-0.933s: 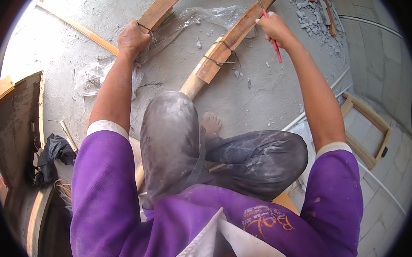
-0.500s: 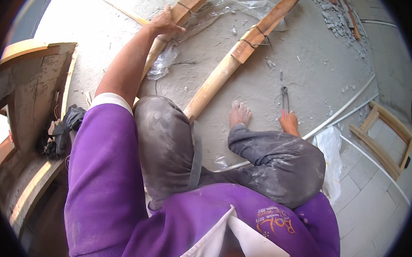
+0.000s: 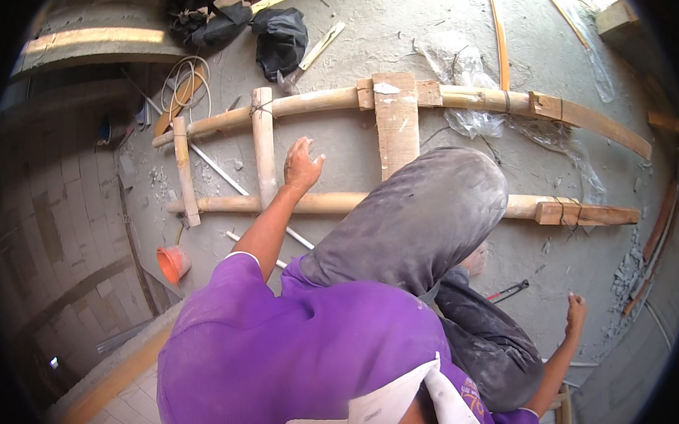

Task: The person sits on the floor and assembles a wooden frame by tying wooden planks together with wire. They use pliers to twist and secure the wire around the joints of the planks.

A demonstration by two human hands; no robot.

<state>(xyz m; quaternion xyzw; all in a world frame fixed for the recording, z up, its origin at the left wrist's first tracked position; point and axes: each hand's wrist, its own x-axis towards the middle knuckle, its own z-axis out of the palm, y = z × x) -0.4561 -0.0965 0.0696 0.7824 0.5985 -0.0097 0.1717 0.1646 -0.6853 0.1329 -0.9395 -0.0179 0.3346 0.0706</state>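
Note:
A ladder-like frame of two pale round poles lies across the floor, the far pole [image 3: 312, 102] and the near pole [image 3: 301, 204]. Crosspieces [image 3: 264, 143] join them at the left, and a wide board [image 3: 398, 126] spans them in the middle. Dark wire ties bind some joints and the squared end pieces. My left hand [image 3: 303, 166] hovers between the poles beside a crosspiece, fingers apart, holding nothing. My right hand [image 3: 576, 311] is raised at the right with its fingers curled closed; anything inside is hidden. Red-handled pincers [image 3: 509, 291] lie on the floor by my leg.
Black bags [image 3: 280, 40] and a coiled pale cable [image 3: 190, 86] lie beyond the frame. An orange bucket [image 3: 173, 263] rests at the left. Clear plastic sheeting [image 3: 472, 119] tangles around the far pole. Rubble [image 3: 629, 275] lies along the right wall.
My view has turned left, bringing the whole frame in. My left hand has left the tied pole end and come over near a crosspiece. My right hand has let go of the pincers and risen.

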